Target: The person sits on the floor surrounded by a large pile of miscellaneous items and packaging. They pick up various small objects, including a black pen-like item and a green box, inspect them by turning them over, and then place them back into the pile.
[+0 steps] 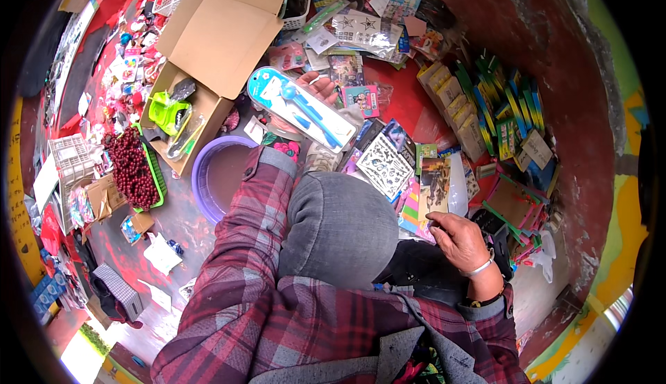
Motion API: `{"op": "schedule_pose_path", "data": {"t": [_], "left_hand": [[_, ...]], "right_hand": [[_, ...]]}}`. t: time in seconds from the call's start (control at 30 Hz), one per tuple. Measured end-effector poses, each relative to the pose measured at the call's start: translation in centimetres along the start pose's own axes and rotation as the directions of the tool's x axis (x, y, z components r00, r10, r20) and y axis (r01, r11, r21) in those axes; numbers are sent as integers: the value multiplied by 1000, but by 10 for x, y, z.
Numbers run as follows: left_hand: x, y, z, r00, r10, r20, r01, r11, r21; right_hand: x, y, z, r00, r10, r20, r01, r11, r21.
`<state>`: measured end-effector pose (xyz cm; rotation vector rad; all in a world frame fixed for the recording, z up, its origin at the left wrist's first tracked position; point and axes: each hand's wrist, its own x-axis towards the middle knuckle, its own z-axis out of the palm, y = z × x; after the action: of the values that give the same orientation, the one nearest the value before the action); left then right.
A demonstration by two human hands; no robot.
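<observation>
Red ground crowded with goods: your left hand (pixel 320 86), frame centre top, loosely cradles a blue pack (pixel 302 107) on open fingers; it could slide off. Your right hand (pixel 459 240) pinches cards (pixel 433 186), lower right.

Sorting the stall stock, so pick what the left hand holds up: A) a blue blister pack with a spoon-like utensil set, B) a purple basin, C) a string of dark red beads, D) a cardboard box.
A: the left hand grips the long blue blister pack, held over the purple basin.
</observation>
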<state>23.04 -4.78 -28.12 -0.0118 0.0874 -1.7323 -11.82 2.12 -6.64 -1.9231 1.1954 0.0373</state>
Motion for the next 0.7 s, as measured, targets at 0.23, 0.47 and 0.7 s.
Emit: {"op": "schedule_pose_path", "data": {"t": [0.23,0.47,0.7], "left_hand": [[6,-8,14,998,-20,56,16,997,77],[9,-11,6,998,-56,14,56,998,11],[9,-14,6,994,-61,91,60,998,15]], "right_hand": [[-1,-2,-2,1000,-4,9,4,1000,-17],[0,-4,-1,1000,-2,12,2,1000,-14],[0,-4,-1,1000,2,18,-2,1000,-17]]}}
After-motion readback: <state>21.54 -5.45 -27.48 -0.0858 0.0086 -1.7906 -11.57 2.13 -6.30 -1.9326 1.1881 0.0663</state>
